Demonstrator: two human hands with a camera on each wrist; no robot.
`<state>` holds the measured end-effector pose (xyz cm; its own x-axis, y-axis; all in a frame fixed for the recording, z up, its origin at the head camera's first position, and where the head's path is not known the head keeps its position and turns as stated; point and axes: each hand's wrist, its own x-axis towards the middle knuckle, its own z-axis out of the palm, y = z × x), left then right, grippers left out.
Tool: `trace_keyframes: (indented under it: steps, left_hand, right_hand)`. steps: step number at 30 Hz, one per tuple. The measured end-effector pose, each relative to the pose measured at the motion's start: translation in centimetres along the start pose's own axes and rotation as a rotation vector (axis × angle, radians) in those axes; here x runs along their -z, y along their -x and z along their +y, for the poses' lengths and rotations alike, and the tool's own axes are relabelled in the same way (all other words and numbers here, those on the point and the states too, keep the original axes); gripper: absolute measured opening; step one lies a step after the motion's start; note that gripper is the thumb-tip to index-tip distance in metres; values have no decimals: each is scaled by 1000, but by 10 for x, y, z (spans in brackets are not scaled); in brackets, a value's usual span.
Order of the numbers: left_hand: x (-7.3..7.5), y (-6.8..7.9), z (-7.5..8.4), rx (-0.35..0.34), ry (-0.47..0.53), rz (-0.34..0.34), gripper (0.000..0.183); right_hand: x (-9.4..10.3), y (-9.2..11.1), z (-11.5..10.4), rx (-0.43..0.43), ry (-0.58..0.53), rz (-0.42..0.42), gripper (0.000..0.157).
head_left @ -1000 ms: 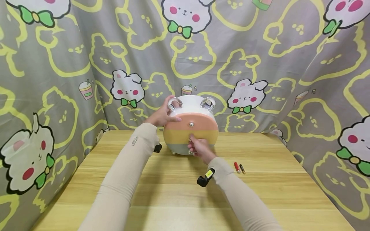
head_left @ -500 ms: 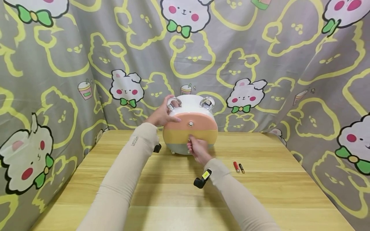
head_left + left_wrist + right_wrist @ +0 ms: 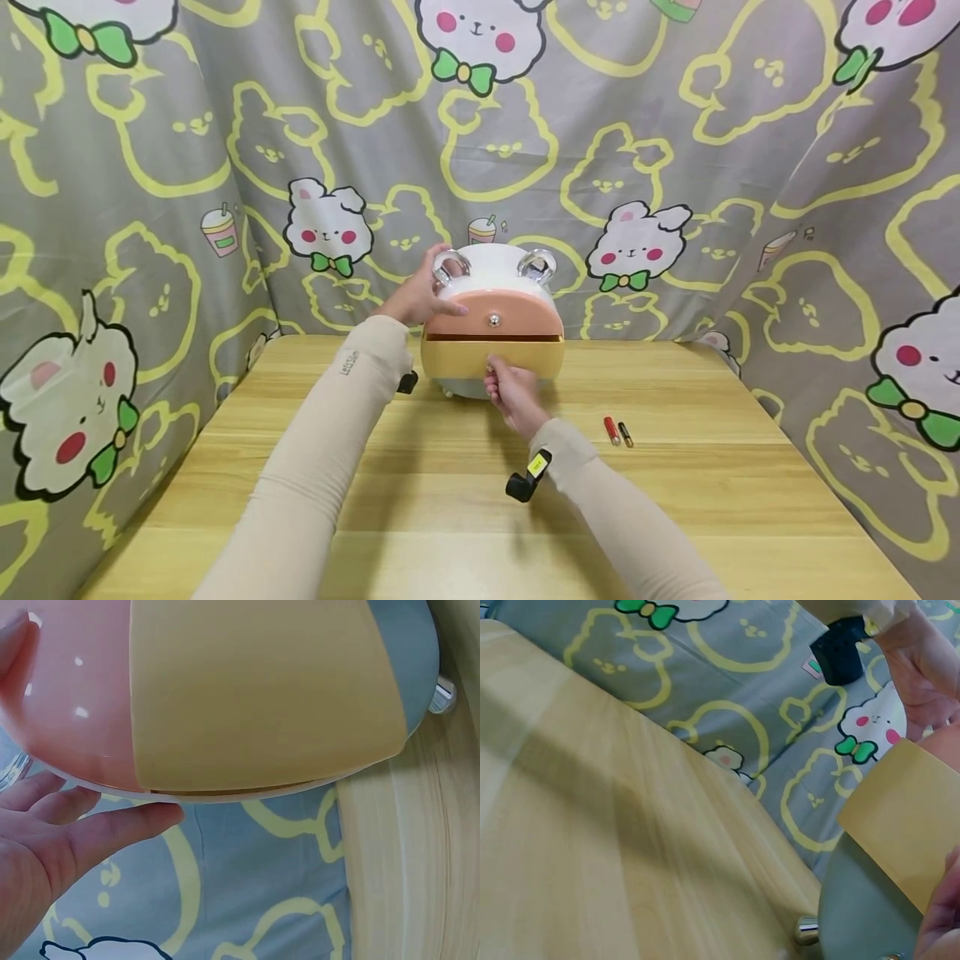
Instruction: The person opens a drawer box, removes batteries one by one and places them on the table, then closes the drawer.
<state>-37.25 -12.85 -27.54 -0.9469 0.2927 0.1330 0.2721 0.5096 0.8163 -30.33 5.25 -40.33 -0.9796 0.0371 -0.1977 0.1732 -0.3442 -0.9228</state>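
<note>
A small rounded storage box (image 3: 491, 265) with clear ear-shaped loops stands on the table. Its front has a pink drawer (image 3: 525, 313), a yellow drawer (image 3: 452, 353) and a grey-green drawer (image 3: 463, 387). My left hand (image 3: 420, 296) grips the box's upper left side, thumb on the pink front and fingers along the side (image 3: 124, 829). With curled fingers, my right hand (image 3: 516, 393) pinches the yellow drawer's knob, which is mostly hidden. The yellow drawer stands slightly forward, with a dark gap above it. A silver knob (image 3: 494, 320) shows on the pink drawer.
Right of the box, a red battery-like cylinder (image 3: 612, 431) and a black-and-gold one (image 3: 626, 434) lie on the wooden table (image 3: 697, 492). A patterned grey curtain (image 3: 405, 167) hangs behind and on both sides. Small silver feet (image 3: 442, 696) support the box.
The yellow drawer has slid out a little toward me, so a dark gap now shows under the pink drawer. My right hand has come slightly nearer with it; my left hand stays in place.
</note>
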Motion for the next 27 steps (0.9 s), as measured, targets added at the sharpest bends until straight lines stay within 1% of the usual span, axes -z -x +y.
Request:
trace_keyframes:
  steps: [6, 12, 18, 22, 27]
  left_hand:
    - [0, 0, -1, -5, 10, -2, 118]
    - [0, 0, -2, -6, -8, -1, 118]
    - [1, -1, -2, 6, -9, -1, 119]
    - [2, -2, -2, 8, -22, -3, 119]
    - [0, -2, -2, 0, 4, -6, 117]
  right_hand:
    - [4, 13, 4, 6, 22, 11, 28]
    - [8, 26, 8, 22, 32, 3, 32]
    - [10, 39, 12, 46, 16, -22, 33]
    - [11, 50, 13, 47, 5, -17, 33]
    - [13, 60, 17, 49, 0, -19, 32]
